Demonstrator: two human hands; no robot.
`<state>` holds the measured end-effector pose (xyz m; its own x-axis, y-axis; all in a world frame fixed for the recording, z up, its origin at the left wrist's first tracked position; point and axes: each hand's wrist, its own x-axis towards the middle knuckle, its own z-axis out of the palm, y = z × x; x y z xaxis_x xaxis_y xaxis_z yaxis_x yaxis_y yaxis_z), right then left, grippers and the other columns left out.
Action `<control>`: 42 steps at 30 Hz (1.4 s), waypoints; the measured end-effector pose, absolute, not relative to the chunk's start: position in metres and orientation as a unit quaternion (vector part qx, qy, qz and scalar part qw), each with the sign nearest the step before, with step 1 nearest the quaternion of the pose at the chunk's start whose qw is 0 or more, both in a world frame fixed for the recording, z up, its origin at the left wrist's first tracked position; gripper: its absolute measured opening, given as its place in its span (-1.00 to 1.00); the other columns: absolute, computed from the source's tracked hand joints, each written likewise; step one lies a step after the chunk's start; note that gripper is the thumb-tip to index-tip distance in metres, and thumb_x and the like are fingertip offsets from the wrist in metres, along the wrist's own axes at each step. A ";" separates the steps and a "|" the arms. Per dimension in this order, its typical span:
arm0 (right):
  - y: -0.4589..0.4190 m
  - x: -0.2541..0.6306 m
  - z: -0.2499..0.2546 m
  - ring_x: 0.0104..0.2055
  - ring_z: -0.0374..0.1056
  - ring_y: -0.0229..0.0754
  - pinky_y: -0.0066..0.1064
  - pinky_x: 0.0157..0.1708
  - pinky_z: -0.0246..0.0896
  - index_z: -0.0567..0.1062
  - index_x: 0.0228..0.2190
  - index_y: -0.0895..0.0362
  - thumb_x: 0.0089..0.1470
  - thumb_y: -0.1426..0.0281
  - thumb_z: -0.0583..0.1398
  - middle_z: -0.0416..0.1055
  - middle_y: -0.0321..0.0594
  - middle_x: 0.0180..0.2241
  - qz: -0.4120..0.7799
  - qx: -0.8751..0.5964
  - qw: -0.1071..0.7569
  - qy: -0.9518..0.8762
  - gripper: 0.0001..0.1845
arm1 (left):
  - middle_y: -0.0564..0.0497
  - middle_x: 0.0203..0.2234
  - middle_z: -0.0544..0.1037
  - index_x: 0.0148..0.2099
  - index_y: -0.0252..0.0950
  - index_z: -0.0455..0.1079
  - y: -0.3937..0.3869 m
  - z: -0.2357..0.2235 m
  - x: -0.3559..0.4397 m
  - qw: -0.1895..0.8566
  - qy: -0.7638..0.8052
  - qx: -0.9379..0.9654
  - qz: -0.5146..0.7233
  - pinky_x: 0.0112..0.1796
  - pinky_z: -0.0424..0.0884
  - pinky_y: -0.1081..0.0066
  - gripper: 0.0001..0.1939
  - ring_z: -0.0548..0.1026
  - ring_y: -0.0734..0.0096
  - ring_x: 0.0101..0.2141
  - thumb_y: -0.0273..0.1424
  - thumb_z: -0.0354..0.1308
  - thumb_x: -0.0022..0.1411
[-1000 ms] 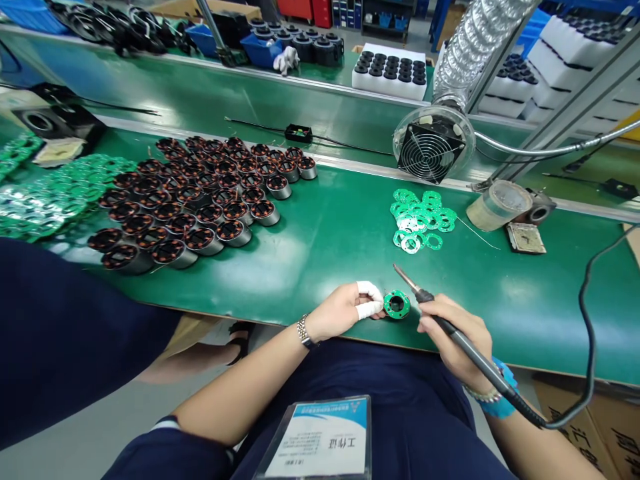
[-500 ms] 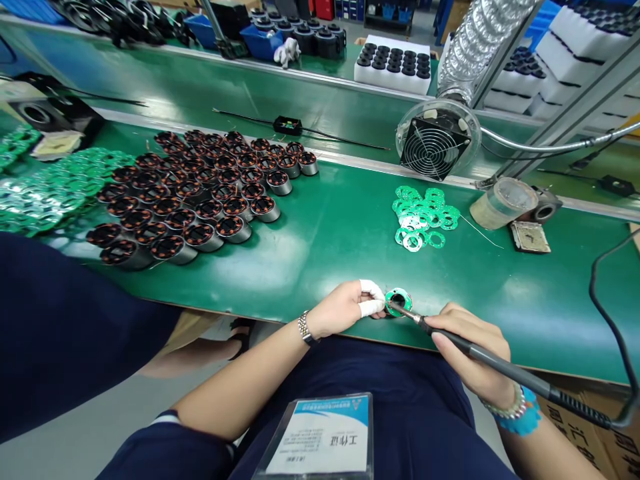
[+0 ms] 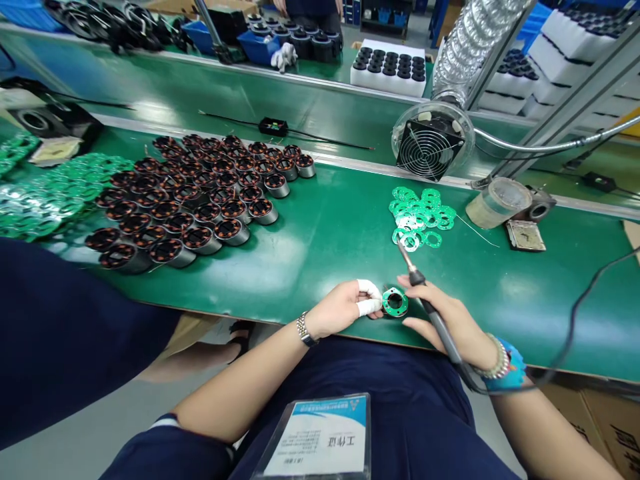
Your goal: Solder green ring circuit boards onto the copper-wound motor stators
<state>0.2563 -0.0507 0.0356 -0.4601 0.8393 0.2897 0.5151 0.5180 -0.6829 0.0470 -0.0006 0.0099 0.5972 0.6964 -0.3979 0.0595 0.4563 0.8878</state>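
Observation:
My left hand point(image 3: 340, 309), with white wraps on two fingers, grips a metal motor stator topped by a green ring circuit board point(image 3: 395, 302) at the mat's front edge. My right hand point(image 3: 440, 315) holds a black-handled soldering iron point(image 3: 436, 319) like a pen, just to the right of that board. The iron's thin tip points up and away, clear of the board, towards a pile of loose green ring boards point(image 3: 420, 217). The underside of the stator is hidden by my left fingers.
A green work mat point(image 3: 320, 267) bears rows of copper-wound stators point(image 3: 190, 193) and heaped green boards point(image 3: 50, 200). Beyond stand a fume fan point(image 3: 427, 148) with a silver duct and a tape roll point(image 3: 497, 202). Dark blue cloth point(image 3: 65, 320) fills the lower left.
The soldering iron tip has lifted off the ring board and now points up, away from it. My right hand has turned and shifted slightly. My left hand still grips the stator.

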 end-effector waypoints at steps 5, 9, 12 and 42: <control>-0.042 0.252 0.022 -0.06 0.38 -0.15 -0.30 -0.06 0.34 0.26 -0.06 0.06 0.10 0.42 0.17 0.40 -0.11 -0.06 0.272 -0.433 0.299 -0.806 -0.65 | 0.02 -0.43 0.51 -0.22 -0.35 0.30 -0.009 0.013 0.040 0.765 0.408 0.450 0.217 -0.28 0.39 0.40 -0.68 0.51 0.46 -0.40 -0.45 0.29 -0.05; -0.054 0.245 0.011 -0.10 0.39 -0.12 -0.29 -0.11 0.35 0.27 -0.05 0.08 0.05 0.40 0.23 0.41 -0.11 -0.11 0.226 -0.488 0.337 -0.773 -0.59 | 0.00 -0.43 0.53 -0.21 -0.38 0.34 -0.018 0.014 0.042 0.759 0.450 0.409 0.231 -0.29 0.42 0.39 -0.64 0.52 0.42 -0.41 -0.45 0.32 -0.10; -0.060 0.236 0.006 -0.12 0.39 -0.11 -0.26 -0.10 0.34 0.27 -0.05 0.09 0.05 0.39 0.23 0.40 -0.09 -0.11 0.192 -0.517 0.366 -0.750 -0.58 | 0.00 -0.54 0.53 -0.36 -0.40 0.41 -0.023 0.012 0.049 0.743 0.465 0.390 0.282 -0.33 0.43 0.40 -0.78 0.51 0.44 -0.47 -0.38 0.29 -0.07; -0.051 0.221 0.025 -0.28 0.29 -0.16 -0.30 -0.29 0.28 0.36 -0.24 0.10 0.05 0.56 0.12 0.38 -0.20 -0.37 0.180 -0.455 0.414 -0.768 -0.79 | 0.04 -0.54 0.47 -0.39 -0.38 0.34 -0.018 0.007 0.051 0.743 0.394 0.448 0.303 -0.33 0.43 0.41 -0.77 0.47 0.49 -0.47 -0.32 0.26 -0.02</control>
